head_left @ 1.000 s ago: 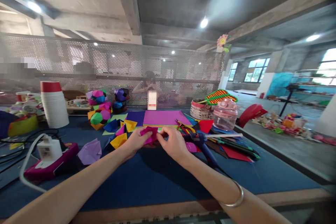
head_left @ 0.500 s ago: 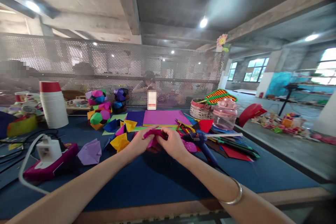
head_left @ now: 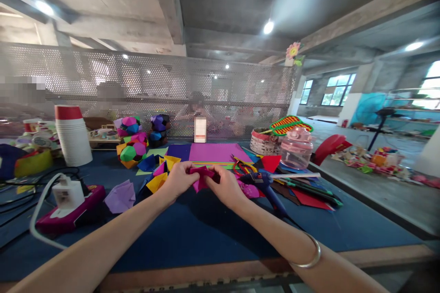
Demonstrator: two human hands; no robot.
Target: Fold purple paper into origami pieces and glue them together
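Observation:
Between my two hands is a folded magenta paper piece [head_left: 201,178], raised over the blue table [head_left: 192,247]. My left hand [head_left: 180,181] pinches its left side, thumb on top. On its right side, my right hand [head_left: 225,185] grips it with thumb and fingers. Yellow folded paper [head_left: 157,183] lies just left of my left hand, beside blue folded pieces [head_left: 147,163]. Behind the hands is a stack of coloured sheets with purple [head_left: 218,153] on top. To the right of my right hand lies a blue glue gun [head_left: 263,181].
At left stand stacked white cups [head_left: 74,139], a magenta power strip [head_left: 65,222] with cables, and lilac folded paper [head_left: 120,197]. Paper balls [head_left: 132,152] are behind. A pink jar [head_left: 296,151], a basket [head_left: 264,143] and green-handled tools [head_left: 318,191] are at right.
The magenta paper has turned and shows more of its pointed folds toward me. My left hand has shifted slightly, its fingers now more curled. The camera view has moved a little.

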